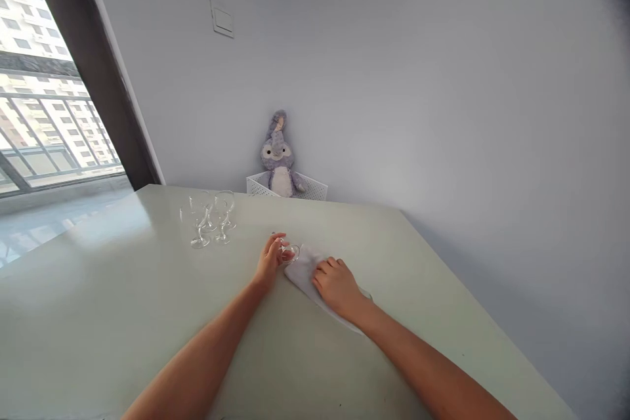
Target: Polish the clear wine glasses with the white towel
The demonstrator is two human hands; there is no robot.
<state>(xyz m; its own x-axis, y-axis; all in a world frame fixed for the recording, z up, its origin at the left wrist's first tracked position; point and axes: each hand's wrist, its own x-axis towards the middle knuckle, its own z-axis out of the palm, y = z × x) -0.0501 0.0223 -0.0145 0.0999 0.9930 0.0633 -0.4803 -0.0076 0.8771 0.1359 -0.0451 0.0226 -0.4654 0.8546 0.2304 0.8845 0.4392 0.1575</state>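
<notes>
My left hand (270, 261) is wrapped round a clear stemmed glass (291, 253), which is tipped on its side with a round rim or base facing right. To the right, my right hand (336, 283) rests on a pale grey-white cloth (306, 273), its fingers curled into the fabric. The cloth lies partly bunched on the table and reaches under my right wrist. Its near end of the glass almost meets the cloth's left edge.
Several clear stemmed glasses (200, 223) stand upright at the left back of the pale table (138, 302). Behind the far edge, a plush toy (281, 178) sits in a white perforated basket (317, 191). Walls rise behind and right; a window is at left.
</notes>
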